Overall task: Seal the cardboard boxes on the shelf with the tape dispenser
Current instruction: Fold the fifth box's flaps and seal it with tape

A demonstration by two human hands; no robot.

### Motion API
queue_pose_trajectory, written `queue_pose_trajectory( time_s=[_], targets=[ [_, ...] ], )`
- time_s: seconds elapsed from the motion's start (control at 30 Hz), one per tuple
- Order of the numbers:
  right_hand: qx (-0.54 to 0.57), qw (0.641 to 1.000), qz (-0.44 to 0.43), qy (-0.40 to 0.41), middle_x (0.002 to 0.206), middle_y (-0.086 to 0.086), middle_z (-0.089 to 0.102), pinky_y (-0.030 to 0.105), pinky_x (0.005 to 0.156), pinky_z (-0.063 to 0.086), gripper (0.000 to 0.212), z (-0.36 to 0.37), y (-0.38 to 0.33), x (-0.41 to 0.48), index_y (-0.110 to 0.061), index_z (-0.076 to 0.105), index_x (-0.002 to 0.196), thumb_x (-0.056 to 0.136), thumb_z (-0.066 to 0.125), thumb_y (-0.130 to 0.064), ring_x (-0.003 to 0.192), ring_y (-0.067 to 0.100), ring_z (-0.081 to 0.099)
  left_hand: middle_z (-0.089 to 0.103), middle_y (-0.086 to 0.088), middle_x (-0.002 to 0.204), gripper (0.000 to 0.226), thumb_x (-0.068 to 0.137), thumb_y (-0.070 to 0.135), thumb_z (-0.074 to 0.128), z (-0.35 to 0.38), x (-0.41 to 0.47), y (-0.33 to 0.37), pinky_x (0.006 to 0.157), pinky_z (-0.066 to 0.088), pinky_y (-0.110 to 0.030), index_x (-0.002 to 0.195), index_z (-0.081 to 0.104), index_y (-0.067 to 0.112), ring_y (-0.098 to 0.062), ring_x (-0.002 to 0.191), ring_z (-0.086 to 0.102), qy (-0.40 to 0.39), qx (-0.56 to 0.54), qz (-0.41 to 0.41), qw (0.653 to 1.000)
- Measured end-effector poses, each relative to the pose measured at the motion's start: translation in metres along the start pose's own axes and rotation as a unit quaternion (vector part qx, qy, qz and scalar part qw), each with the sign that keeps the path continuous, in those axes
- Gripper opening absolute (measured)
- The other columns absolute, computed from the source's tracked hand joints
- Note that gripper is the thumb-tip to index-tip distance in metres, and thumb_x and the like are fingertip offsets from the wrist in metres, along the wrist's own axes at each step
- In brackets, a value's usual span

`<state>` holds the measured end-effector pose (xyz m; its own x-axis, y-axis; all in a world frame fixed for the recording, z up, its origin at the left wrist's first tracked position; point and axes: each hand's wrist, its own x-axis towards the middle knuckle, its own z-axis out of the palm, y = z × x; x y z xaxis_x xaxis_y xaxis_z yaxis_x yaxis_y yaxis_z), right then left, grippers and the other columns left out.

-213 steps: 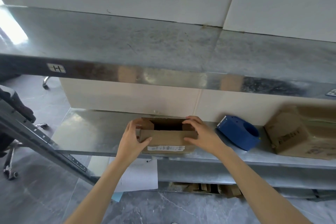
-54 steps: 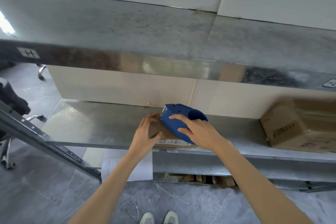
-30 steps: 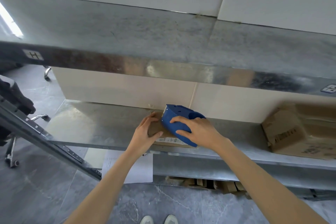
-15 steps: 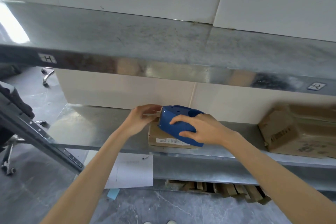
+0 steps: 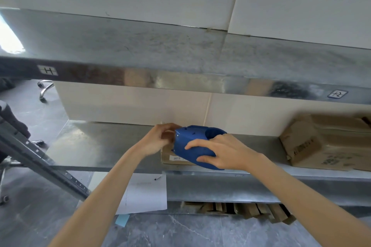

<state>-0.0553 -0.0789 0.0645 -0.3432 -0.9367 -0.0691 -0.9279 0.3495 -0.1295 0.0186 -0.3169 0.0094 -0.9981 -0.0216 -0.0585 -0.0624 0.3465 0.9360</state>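
A small brown cardboard box [image 5: 170,158] with a white label stands at the front edge of the metal shelf [image 5: 100,146]. My right hand [image 5: 222,151] grips the blue tape dispenser [image 5: 192,144] and holds it over the box's top. My left hand [image 5: 158,138] is at the dispenser's left end, fingers pinched at its mouth; whether they hold tape is hidden. Most of the box's top is covered by the dispenser and my hands. A larger, crumpled cardboard box [image 5: 329,144] sits at the right of the same shelf.
An upper metal shelf [image 5: 180,74] overhangs the working level. Flattened cardboard [image 5: 241,208] lies under the lowest shelf, with a white sheet of paper [image 5: 144,192] beside it. A slanted metal rack post [image 5: 40,164] crosses the left side. A chair base [image 5: 45,88] stands far left.
My left hand has left the box's side and risen to the dispenser's left end. My right hand has lifted the dispenser slightly off the box top.
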Motion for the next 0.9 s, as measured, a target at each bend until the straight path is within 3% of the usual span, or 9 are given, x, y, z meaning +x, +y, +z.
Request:
queue_pose_trajectory(
  time_s=[0.3,0.43,0.53,0.6,0.7,0.8,0.9],
  targets=[
    [0.039,0.999,0.007,-0.004,0.054,-0.004,0.042,0.032,0.062,0.044,0.036,0.002,-0.002,-0.004,-0.049,0.039,0.135,0.100,0.049,-0.046,0.048,0.013,0.039,0.073,0.002,0.093,0.050,0.077,-0.013,0.046,0.009,0.001,-0.005,0.074,0.052,-0.025,0.093,0.070,0.028,-0.012,0.088,0.068,0.060,0.011,0.014,0.998],
    [0.069,0.997,0.008,-0.011,0.058,-0.001,0.049,0.032,0.065,0.045,0.037,0.005,0.000,-0.003,-0.048,0.038,0.135,0.100,0.050,-0.045,0.050,0.015,0.040,0.072,0.000,0.103,0.053,0.070,-0.012,0.045,0.012,0.002,-0.007,0.073,0.056,-0.030,0.102,0.070,0.022,-0.015,0.091,0.070,0.077,0.001,0.019,0.997],
    [0.108,0.994,0.013,-0.020,0.059,0.004,0.050,0.033,0.065,0.046,0.037,0.005,0.004,-0.002,-0.047,0.039,0.134,0.100,0.052,-0.042,0.050,0.017,0.041,0.075,0.002,0.096,0.051,0.074,-0.020,0.047,0.015,0.004,-0.005,0.069,0.053,-0.021,0.105,0.071,0.012,-0.009,0.086,0.070,0.093,-0.015,0.011,0.996],
    [0.131,0.991,0.020,-0.018,0.057,0.003,0.046,0.023,0.057,0.038,0.036,0.004,0.007,-0.001,-0.046,0.041,0.133,0.100,0.054,-0.041,0.050,0.016,0.040,0.075,0.000,0.095,0.046,0.076,-0.020,0.050,0.015,0.006,-0.005,0.072,0.054,-0.021,0.104,0.071,0.010,-0.009,0.087,0.070,0.109,-0.020,0.010,0.994],
    [0.166,0.986,0.032,-0.011,0.052,0.000,0.040,0.020,0.053,0.032,0.033,0.000,0.012,0.001,-0.047,0.047,0.129,0.098,0.057,-0.041,0.050,0.014,0.041,0.074,-0.003,0.094,0.046,0.075,-0.021,0.047,0.014,0.010,-0.005,0.075,0.055,-0.025,0.103,0.069,0.009,-0.011,0.087,0.069,0.121,-0.027,0.012,0.992],
    [0.196,0.980,0.034,-0.021,0.057,-0.002,0.053,0.021,0.051,0.032,0.030,-0.005,0.019,0.006,-0.052,0.047,0.125,0.097,0.057,-0.046,0.047,0.018,0.040,0.071,-0.004,0.092,0.050,0.074,-0.024,0.044,0.013,0.014,0.000,0.074,0.052,-0.021,0.101,0.066,0.012,-0.007,0.080,0.066,0.132,-0.020,0.021,0.991],
    [0.215,0.975,0.036,-0.039,0.072,0.011,0.062,0.025,0.052,0.036,0.029,-0.010,0.028,0.010,-0.057,0.046,0.122,0.096,0.056,-0.051,0.050,0.023,0.042,0.069,-0.005,0.089,0.056,0.071,-0.028,0.044,0.007,0.017,0.002,0.072,0.052,-0.021,0.097,0.065,0.017,-0.008,0.076,0.064,0.143,-0.020,0.021,0.989]
  ],
)
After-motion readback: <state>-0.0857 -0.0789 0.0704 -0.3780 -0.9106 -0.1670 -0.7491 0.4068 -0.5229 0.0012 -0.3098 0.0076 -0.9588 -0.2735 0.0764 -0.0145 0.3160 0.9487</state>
